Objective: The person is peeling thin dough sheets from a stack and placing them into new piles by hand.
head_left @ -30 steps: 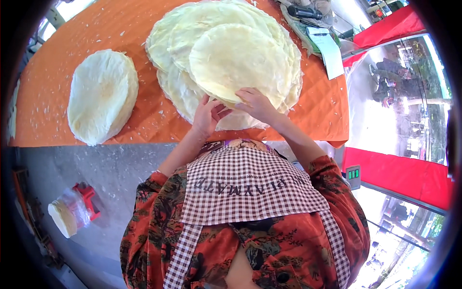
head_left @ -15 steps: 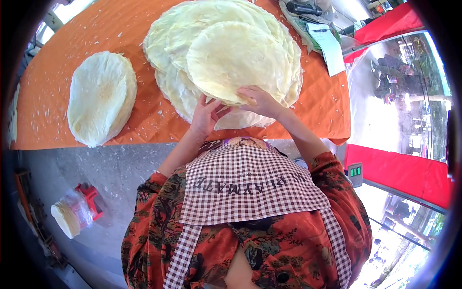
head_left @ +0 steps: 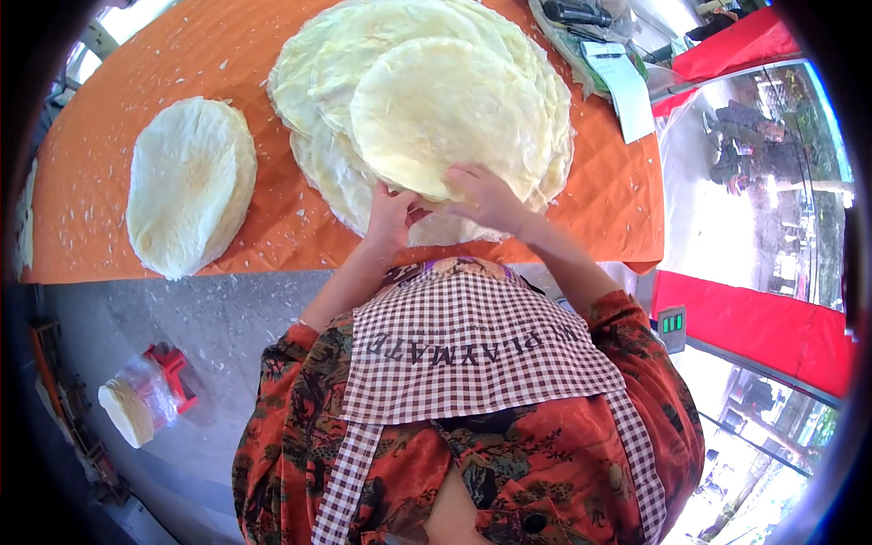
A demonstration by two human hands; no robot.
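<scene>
A large heap of thin, round, pale flatbread sheets (head_left: 313,86) spreads over the table in front of me. The uppermost smaller flatbread (head_left: 440,109) lies on it with its near edge towards me. My left hand (head_left: 393,216) pinches that near edge, its thumb and fingertips drawn together. Just to the right, my right hand (head_left: 493,202) grips the same edge, fingers on top; its thumb is partly hidden. How many layers are between the fingers cannot be made out.
A smaller flatbread stack (head_left: 193,182) sits left on the orange tablecloth (head_left: 82,200), among pale flakes. At the far right lie a paper sheet (head_left: 622,91) and a dark cylindrical object (head_left: 574,13). Below left, a plastic-wrapped flatbread stack (head_left: 127,409) stands by a red object (head_left: 173,374).
My left hand's fingers have closed in on the flatbread's near edge, where they were more spread before. My right hand has barely shifted.
</scene>
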